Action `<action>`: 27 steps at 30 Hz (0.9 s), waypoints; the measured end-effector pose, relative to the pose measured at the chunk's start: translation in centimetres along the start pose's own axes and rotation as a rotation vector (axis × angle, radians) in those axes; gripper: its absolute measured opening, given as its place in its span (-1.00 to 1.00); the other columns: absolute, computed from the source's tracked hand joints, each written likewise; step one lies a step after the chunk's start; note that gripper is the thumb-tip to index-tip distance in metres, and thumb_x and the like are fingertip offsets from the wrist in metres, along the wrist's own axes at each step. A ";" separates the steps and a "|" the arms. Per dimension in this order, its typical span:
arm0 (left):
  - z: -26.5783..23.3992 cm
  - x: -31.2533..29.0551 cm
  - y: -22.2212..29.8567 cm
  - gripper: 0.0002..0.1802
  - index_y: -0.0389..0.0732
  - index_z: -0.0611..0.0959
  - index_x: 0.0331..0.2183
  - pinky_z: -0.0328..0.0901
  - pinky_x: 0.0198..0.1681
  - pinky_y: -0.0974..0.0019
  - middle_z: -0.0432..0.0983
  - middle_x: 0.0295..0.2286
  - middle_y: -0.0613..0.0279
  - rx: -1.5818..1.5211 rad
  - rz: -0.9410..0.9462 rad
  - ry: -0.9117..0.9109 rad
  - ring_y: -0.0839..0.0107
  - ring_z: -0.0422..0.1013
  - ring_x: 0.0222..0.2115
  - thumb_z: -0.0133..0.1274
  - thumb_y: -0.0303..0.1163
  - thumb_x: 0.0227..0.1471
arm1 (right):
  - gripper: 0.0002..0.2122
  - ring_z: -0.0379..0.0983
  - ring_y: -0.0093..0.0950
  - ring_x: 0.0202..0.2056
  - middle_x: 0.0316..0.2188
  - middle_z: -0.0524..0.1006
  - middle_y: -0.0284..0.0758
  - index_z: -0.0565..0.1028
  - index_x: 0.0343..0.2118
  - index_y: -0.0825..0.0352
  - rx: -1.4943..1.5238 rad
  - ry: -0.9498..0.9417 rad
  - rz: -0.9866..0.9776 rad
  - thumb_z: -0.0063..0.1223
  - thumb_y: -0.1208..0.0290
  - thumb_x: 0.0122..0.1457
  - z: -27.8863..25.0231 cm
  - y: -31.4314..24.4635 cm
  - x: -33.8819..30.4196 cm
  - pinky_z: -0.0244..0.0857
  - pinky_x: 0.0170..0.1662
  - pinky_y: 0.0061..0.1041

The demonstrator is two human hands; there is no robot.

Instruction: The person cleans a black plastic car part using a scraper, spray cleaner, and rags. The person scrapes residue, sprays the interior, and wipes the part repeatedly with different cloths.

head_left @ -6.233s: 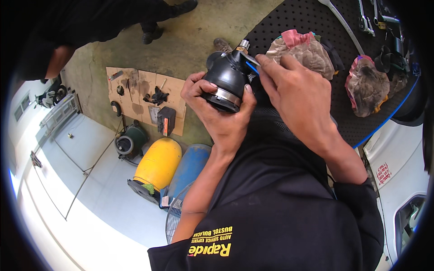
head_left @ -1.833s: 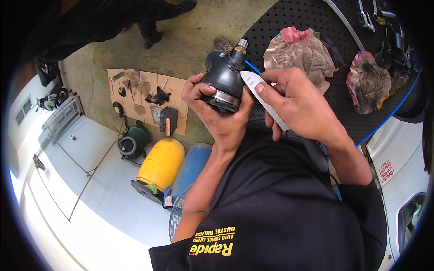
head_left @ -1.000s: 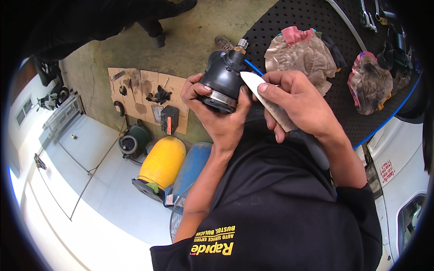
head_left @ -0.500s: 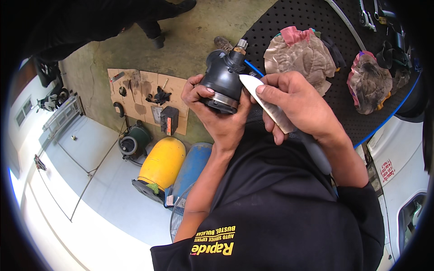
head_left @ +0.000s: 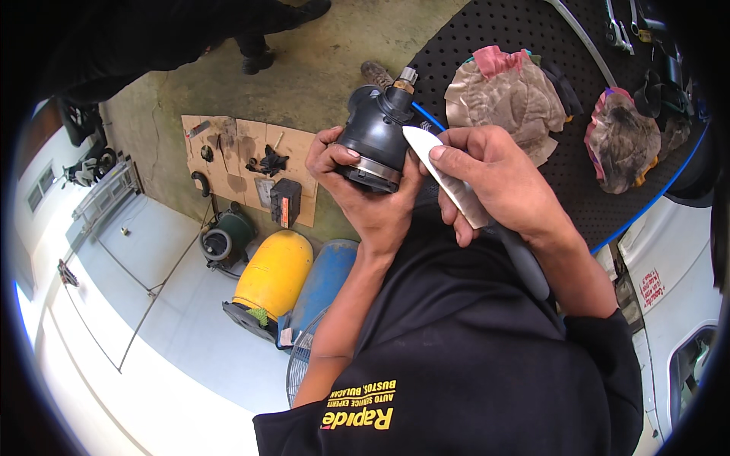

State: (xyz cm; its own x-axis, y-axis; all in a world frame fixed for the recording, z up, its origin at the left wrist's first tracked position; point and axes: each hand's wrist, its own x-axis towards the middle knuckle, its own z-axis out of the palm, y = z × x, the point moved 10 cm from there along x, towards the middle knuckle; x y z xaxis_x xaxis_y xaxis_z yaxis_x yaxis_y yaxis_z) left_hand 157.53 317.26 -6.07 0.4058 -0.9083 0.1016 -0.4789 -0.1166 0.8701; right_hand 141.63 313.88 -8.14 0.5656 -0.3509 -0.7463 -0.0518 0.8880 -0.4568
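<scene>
My left hand (head_left: 357, 178) wraps round a black rounded housing (head_left: 378, 125) and holds it up in front of my torso. A metal clamp band (head_left: 378, 172) circles its lower end, and a brass-and-metal fitting (head_left: 406, 78) sticks out at the top. In my right hand (head_left: 494, 175) is a knife (head_left: 422, 144) with a pale blade. Thumb and fingers pinch the blade itself, while its grey handle (head_left: 526, 266) hangs below the palm. The blade's rounded tip is close beside the housing; I cannot tell whether they touch.
A black perforated table (head_left: 433, 68) at the right bears dirty rags (head_left: 502, 99) and wrenches (head_left: 620, 34). Cardboard (head_left: 251, 152) with tools and a black box (head_left: 286, 201) lies on the floor. Yellow (head_left: 274, 270) and blue (head_left: 327, 277) drums lie nearby. A person's legs (head_left: 255, 45) show at upper left.
The knife's handle has swung slightly to the left, and my right hand has shifted a little. The other person's foot has moved slightly left. My left hand keeps its hold.
</scene>
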 end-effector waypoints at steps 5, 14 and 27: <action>0.0 -0.1 -0.2 -0.22 -0.09 0.26 -0.09 0.15 0.26 -0.05 0.20 -0.03 0.04 -0.012 -0.015 0.005 0.07 0.22 0.16 0.50 -0.51 -0.18 | -0.70 0.52 -0.47 -0.75 -0.63 0.59 -0.23 0.51 -0.12 0.48 0.000 0.021 -0.010 0.01 0.25 0.50 0.1 -0.1 0.2 0.39 -0.70 -0.57; 0.0 -0.1 -0.3 -0.22 -0.09 0.26 -0.08 0.17 0.25 -0.05 0.20 -0.03 0.04 -0.015 -0.013 0.007 0.07 0.23 0.16 0.49 -0.51 -0.18 | -0.69 0.52 -0.46 -0.75 -0.62 0.59 -0.22 0.50 -0.11 0.48 0.006 0.012 0.003 0.00 0.24 0.50 0.1 0.1 0.1 0.37 -0.71 -0.58; 0.0 0.0 -0.4 -0.23 -0.09 0.26 -0.08 0.17 0.25 -0.04 0.21 -0.04 0.04 -0.022 -0.016 0.005 0.08 0.24 0.15 0.49 -0.51 -0.17 | -0.70 0.52 -0.46 -0.75 -0.61 0.59 -0.22 0.50 -0.11 0.48 0.005 0.010 -0.007 0.00 0.25 0.51 0.1 0.1 0.2 0.37 -0.71 -0.58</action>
State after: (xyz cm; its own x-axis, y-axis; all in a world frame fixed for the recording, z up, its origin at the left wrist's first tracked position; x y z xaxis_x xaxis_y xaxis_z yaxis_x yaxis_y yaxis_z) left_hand 157.67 317.33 -6.39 0.4171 -0.9044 0.0901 -0.4549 -0.1219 0.8822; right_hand 141.83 313.92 -8.31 0.5574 -0.3601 -0.7481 -0.0442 0.8869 -0.4598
